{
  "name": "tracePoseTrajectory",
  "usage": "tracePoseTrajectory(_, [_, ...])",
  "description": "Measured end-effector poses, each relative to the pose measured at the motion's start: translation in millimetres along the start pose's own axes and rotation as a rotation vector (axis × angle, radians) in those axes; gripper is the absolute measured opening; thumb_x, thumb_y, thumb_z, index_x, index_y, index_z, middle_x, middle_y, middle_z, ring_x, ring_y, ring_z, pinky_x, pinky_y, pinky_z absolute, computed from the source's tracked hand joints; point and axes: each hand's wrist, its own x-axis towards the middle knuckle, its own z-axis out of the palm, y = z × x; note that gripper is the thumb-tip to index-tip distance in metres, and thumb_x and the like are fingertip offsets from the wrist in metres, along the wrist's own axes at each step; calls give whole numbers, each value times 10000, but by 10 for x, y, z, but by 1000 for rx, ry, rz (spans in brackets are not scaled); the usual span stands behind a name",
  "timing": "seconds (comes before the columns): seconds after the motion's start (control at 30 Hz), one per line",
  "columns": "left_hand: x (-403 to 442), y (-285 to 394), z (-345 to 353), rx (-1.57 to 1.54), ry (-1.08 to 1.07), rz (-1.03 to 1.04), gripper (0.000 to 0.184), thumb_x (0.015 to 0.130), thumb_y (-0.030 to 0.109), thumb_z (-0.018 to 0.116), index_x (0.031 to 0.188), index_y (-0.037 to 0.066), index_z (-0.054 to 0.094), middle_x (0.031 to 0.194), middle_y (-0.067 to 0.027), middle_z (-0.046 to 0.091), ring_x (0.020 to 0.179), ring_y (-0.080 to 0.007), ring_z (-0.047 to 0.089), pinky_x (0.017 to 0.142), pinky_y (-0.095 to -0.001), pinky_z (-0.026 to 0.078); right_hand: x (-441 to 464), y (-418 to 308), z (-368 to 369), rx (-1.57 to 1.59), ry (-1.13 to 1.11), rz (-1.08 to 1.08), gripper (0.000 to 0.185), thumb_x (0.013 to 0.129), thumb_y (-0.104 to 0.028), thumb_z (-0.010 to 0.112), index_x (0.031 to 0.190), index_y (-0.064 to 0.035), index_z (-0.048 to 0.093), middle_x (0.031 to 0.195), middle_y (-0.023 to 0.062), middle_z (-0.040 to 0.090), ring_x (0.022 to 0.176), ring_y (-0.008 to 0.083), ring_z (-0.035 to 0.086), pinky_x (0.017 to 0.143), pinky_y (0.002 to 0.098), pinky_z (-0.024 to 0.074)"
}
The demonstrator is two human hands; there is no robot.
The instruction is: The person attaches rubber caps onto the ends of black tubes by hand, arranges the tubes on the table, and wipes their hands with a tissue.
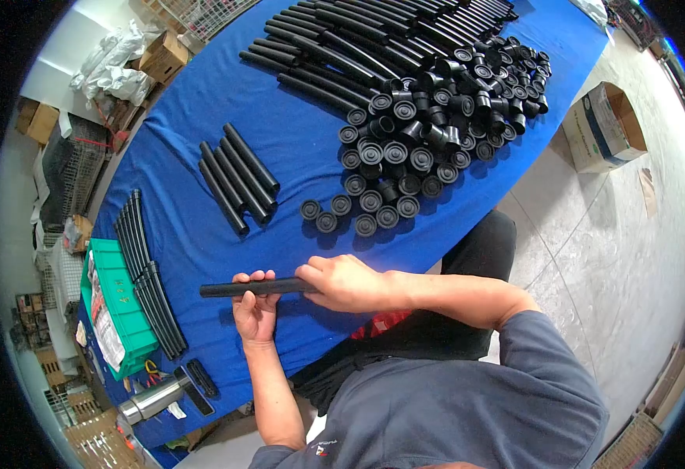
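A black tube (225, 289) lies level across both my hands, above the blue cloth near the table's front edge. My left hand (255, 309) holds it near the middle, thumb below and fingertips over the top. Around its right end my right hand (341, 283) is closed, hiding that end. Beyond my hands, several loose black tubes (237, 172) lie side by side. To their right spreads a heap of black round caps (420, 159) with ringed faces, the nearest ones just above my right hand.
Rows of black tubes (334, 47) fill the far side of the blue table (170, 148). Thin black tubes (151, 281) lie beside a green crate (127, 313) at left. A metal flask (153, 399) stands nearer. An open cardboard box (604, 129) sits on the floor at right.
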Motion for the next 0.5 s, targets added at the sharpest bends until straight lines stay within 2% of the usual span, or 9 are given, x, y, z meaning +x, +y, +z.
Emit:
tracePoseTrajectory(0.1, [9,12,20,1,-14,-24,369,960,-27,640,1305,40,527,1350,-232,616,1343,-422,540,1065,-580,533,74,-17,-172,404,-224,251,385,874,-282,750,1069,36,653,773,230,692,786,381,713,651,455,532])
tracePoseTrajectory(0.2, [6,-3,-30,18,-14,-10,377,955,-20,652,1306,42,528,1340,-233,622,1340,-424,542,1060,-576,537,56,-35,-170,314,-187,230,383,868,-262,755,1087,29,636,818,225,691,783,396,704,667,471,537])
tracePoseTrajectory(0.23, [7,-6,-45,27,-11,1,381,953,-17,657,1307,43,528,1338,-233,624,1339,-424,543,1059,-575,538,24,14,-31,106,44,3,388,860,-237,761,1110,18,610,873,215,679,779,415,689,684,486,544])
tracePoseTrajectory(0.33, [10,4,-17,22,15,-9,384,951,-23,658,1306,46,529,1335,-235,627,1340,-426,542,1067,-569,534,-4,-9,-6,-91,-29,-28,402,853,-223,766,1127,12,590,911,211,666,780,433,677,700,497,548])
tracePoseTrajectory(0.37, [2,6,18,16,27,-13,379,943,-22,671,1292,42,537,1318,-236,636,1320,-424,561,1054,-564,546,-10,11,21,49,5,5,377,855,-213,757,1113,11,596,895,207,665,780,429,680,691,497,548])
tracePoseTrajectory(0.47, [8,8,85,3,27,-19,372,937,-18,686,1277,37,545,1298,-235,647,1295,-421,583,1045,-555,555,65,-99,-201,381,-272,284,350,853,-193,747,1098,3,593,878,189,651,762,412,682,672,499,545])
tracePoseTrajectory(0.5, [11,10,45,3,7,-18,376,945,-16,674,1291,38,537,1313,-234,640,1312,-422,568,1062,-556,541,54,-69,-140,350,-223,220,333,850,-187,745,1087,4,608,859,176,649,749,396,684,667,494,547])
